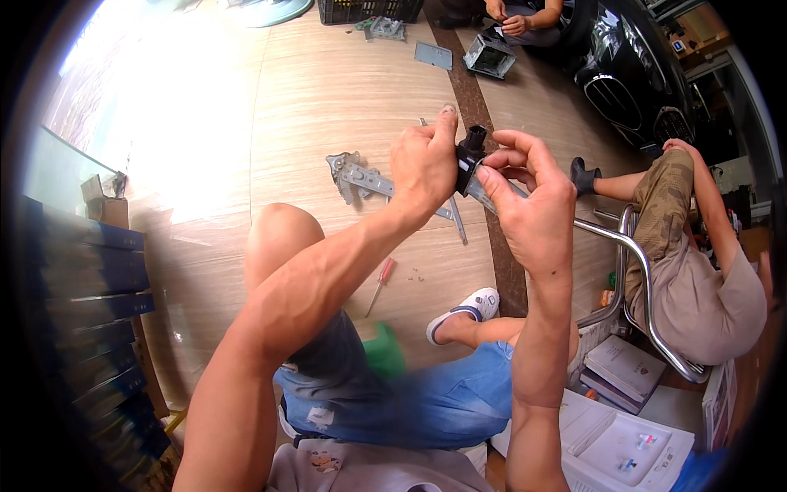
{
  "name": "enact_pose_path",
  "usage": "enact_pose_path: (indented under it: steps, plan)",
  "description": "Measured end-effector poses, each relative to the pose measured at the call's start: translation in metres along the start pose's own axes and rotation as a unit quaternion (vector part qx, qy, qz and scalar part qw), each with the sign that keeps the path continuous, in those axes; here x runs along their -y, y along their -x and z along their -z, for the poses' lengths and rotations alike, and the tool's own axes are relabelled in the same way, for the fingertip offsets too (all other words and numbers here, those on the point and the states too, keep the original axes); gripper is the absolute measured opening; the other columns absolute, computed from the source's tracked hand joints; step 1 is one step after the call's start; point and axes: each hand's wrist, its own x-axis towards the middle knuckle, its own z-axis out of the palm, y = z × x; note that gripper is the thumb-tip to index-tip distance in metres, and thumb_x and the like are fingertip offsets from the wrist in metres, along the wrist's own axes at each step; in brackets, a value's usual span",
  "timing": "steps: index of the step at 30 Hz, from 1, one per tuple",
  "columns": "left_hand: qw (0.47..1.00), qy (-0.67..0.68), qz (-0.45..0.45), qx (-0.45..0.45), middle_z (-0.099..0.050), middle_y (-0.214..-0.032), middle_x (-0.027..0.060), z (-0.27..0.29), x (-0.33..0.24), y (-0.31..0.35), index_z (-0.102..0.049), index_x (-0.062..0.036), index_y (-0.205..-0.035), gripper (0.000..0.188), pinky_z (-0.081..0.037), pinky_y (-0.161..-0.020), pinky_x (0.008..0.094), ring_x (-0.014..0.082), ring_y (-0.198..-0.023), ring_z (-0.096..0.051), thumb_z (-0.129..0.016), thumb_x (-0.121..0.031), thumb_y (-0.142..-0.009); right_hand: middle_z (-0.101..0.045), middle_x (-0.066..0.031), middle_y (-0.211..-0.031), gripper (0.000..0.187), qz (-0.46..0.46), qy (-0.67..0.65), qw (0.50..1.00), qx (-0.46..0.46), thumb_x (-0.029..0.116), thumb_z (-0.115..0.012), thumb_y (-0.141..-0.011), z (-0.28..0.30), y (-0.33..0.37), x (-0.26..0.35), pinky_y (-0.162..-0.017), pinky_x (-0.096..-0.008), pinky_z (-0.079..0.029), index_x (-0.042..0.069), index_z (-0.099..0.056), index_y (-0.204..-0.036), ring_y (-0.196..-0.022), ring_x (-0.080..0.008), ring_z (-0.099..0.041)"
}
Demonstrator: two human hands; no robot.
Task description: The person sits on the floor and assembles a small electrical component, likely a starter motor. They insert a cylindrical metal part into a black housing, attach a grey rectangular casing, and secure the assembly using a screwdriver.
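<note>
Between my two hands, above the floor, is an electric motor with a black plastic housing [470, 157] and a silver metal body [484, 193]. My left hand [424, 168] is closed around the housing's left side, thumb pointing up and away. The fingertips of my right hand [533, 193] pinch the motor from the right, near where black meets silver; exactly what they press on is hidden. On the floor beyond and below my left hand lies a metal window regulator [361, 176], its arms partly covered by that hand. A screwdriver with a red handle [385, 269] rests nearer my knees.
Tiny screws [418, 276] lie beside the screwdriver. Far off, a person's hands [515, 25] work near an open metal case [489, 57]. Right, someone sits on a chair with a chrome frame [648, 271], near a black car [631, 74]. Stacked blue boxes [90, 271] stand left.
</note>
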Motion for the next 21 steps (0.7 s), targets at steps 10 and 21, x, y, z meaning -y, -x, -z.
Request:
enact_pose_path:
  steps: [10,21]
  plan:
    - [1.0,-0.007,-0.003,-0.006,-0.059,-0.06,0.0257,0.0017,-0.0034,0.0006,-0.064,0.0068,-0.066,0.068,-0.046,-0.07,0.0483,0.0389,-0.063,-0.061,-0.049,-0.052,-0.095,-0.071,-0.0103,-0.09,0.031,0.085,0.122,0.988,-0.03,0.006,-0.073,-0.084,-0.004,0.001,-0.002,-0.079,-0.0395,-0.053,0.002,-0.064,-0.114,-0.089,-0.0269,-0.068]
    - [1.0,0.016,-0.005,-0.011,-0.057,-0.058,0.0242,0.0024,-0.0056,0.0032,-0.064,0.0065,-0.066,0.067,-0.046,-0.069,0.0478,0.0361,-0.06,-0.058,-0.05,-0.053,-0.095,-0.072,-0.0103,-0.091,0.03,0.043,-0.007,0.999,-0.01,0.004,-0.073,-0.083,-0.0034,0.0013,-0.0069,-0.072,-0.0342,-0.054,0.003,-0.064,-0.112,-0.08,-0.0222,-0.07]
